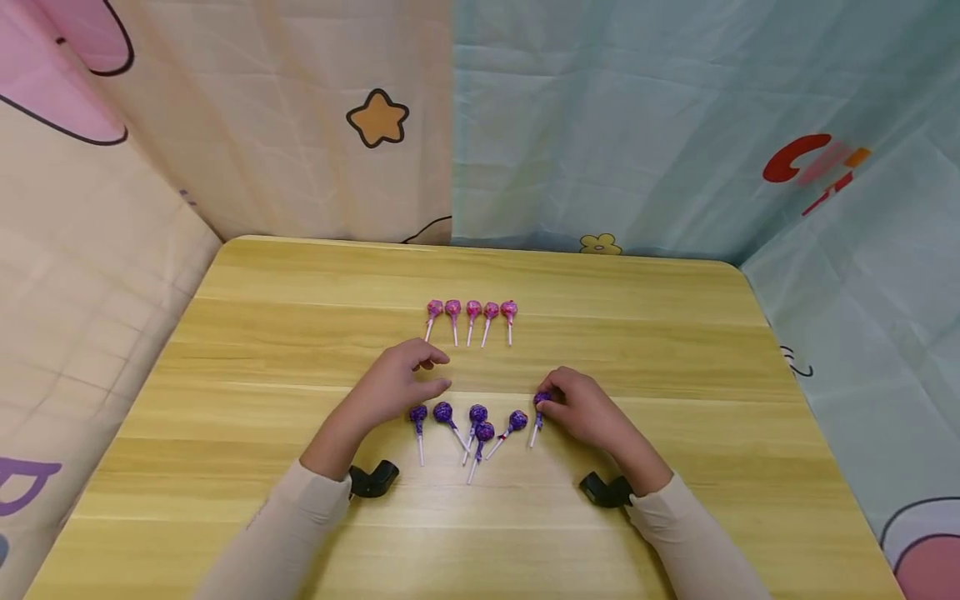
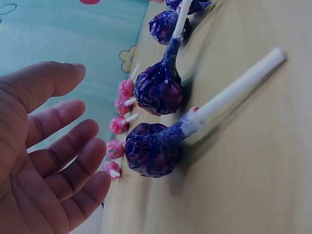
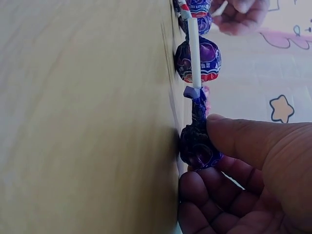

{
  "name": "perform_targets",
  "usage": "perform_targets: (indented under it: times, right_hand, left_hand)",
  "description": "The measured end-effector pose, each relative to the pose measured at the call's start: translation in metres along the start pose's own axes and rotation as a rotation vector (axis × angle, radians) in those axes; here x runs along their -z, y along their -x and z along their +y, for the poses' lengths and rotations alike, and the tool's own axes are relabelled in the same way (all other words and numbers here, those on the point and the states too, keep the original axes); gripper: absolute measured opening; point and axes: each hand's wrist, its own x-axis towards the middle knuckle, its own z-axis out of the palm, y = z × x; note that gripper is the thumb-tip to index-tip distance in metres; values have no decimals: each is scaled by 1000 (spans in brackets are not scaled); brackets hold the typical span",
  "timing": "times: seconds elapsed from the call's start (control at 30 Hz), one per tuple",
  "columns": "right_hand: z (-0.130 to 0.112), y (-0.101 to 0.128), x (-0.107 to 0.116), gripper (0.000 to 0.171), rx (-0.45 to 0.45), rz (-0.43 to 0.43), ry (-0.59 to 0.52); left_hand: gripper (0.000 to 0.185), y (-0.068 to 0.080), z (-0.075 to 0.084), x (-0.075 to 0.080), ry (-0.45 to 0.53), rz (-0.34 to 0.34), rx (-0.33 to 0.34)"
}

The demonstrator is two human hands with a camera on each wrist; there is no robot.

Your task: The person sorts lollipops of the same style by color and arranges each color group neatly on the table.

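Note:
My right hand (image 1: 585, 408) pinches the head of a purple-wrapped lollipop (image 3: 199, 146) between thumb and fingers, at the right end of a loose group. The white stick of that lollipop points toward me, close to the tabletop. Left of it lie several more purple lollipops (image 1: 517, 421), two of them crowded together in the middle, one in front of the other. Above the leftmost purple lollipop (image 1: 418, 414) hovers my left hand (image 1: 397, 379), fingers relaxed and holding nothing. In the left wrist view its palm (image 2: 29, 195) faces the purple heads without touching them.
Farther back, several pink lollipops (image 1: 473, 309) stand in a row, sticks toward me. Everything lies on a wooden table (image 1: 645, 333). Printed curtains (image 1: 600, 125) rise behind its far edge and at both sides. A black wrist device (image 1: 375, 480) sits at each cuff.

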Motion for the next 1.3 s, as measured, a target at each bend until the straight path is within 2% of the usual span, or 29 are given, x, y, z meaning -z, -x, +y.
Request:
perform_targets:
  times: [0.23,0.4,0.63,0.73,0.97,1.3]
  right_hand:
    - [-1,0,0,6,-12,-5,-7]
    - [-1,0,-1,5,-10,-4,-4]
    - [1,-1,-2,6,3,-3,3]
    - [-1,0,-1,5,0,-3,2]
    - [-2,0,-2,5,9,2,-3]
    - [-2,0,-1,5,-10,-3,-5]
  left_hand:
    - [31,27,-6,-5,-2,25,37]
    - [26,37,-11,-6,-12,43,57]
    - [26,50,-23,-8,-98,50,66]
    - [26,52,-25,-8,-109,52,59]
    - [27,50,-21,-12,-90,51,79]
    - [18,46,-21,-19,-68,47,91]
